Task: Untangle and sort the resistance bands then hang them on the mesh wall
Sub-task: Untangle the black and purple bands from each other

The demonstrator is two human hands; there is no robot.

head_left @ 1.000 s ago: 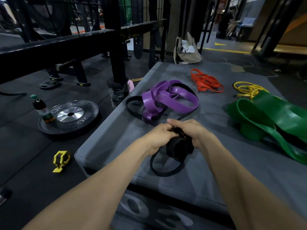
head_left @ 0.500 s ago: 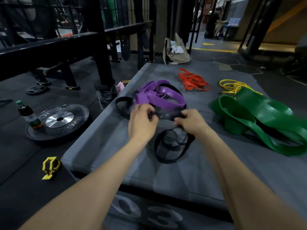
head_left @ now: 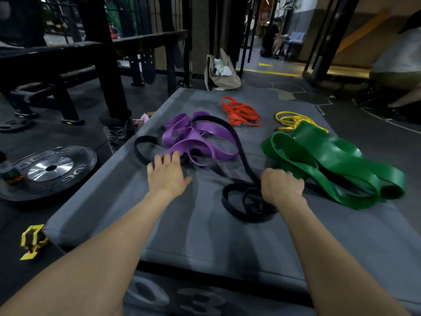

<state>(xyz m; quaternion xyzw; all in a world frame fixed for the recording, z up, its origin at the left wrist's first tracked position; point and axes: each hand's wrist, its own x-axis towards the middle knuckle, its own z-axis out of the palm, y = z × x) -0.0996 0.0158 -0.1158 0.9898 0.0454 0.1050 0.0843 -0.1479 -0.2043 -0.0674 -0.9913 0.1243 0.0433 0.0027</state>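
On the grey padded box (head_left: 205, 236) lie sorted heaps of bands: purple bands (head_left: 200, 137) tangled with a black band (head_left: 241, 151), orange bands (head_left: 241, 111) behind them, thin yellow bands (head_left: 289, 118) and wide green bands (head_left: 330, 160) at the right. My right hand (head_left: 281, 187) grips the black band where its coils (head_left: 246, 201) gather beside the green heap. My left hand (head_left: 167, 173) reaches with straight fingers onto the near edge of the purple tangle, touching it. The mesh wall (head_left: 200, 35) stands behind the box.
A weight plate (head_left: 49, 171) and a bottle (head_left: 8, 172) lie on the floor at left, with a yellow clip (head_left: 33, 240) near the box corner. A black rack (head_left: 98, 65) stands left, a beige bag (head_left: 221, 74) behind. A person (head_left: 396, 65) sits at far right.
My hands have parted: the left let go of the black band and moved left to the purple tangle, the right pulled the black band rightward, stretching a long loop across the box.
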